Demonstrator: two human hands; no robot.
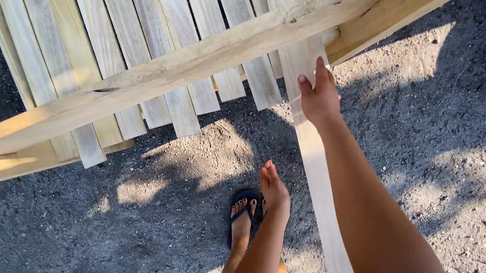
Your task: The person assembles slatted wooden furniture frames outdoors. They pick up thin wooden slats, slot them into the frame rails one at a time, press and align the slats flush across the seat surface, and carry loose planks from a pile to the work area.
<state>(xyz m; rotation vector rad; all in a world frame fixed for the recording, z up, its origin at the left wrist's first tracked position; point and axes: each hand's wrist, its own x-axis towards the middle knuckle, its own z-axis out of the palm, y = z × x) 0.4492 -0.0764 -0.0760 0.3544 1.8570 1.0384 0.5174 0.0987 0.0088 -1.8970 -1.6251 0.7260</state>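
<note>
My right hand (318,96) is on a long pale wooden slat (323,203) that runs from under the fence rail down past my arm. The thumb lies on the slat's face, the index finger points up along it, and the other fingers curl round its right edge. My left hand (273,190) hangs lower, fingers straight and held together, with nothing in it, just above my foot in a dark flip-flop (242,216). A thick wooden rail (191,66) crosses diagonally over a row of several slats (147,41).
The ground is dark gravel and sandy soil (197,150) with sunlit patches and shadows. A second beam (374,21) angles off at the top right. The lower rail's end (5,164) sticks out at the left.
</note>
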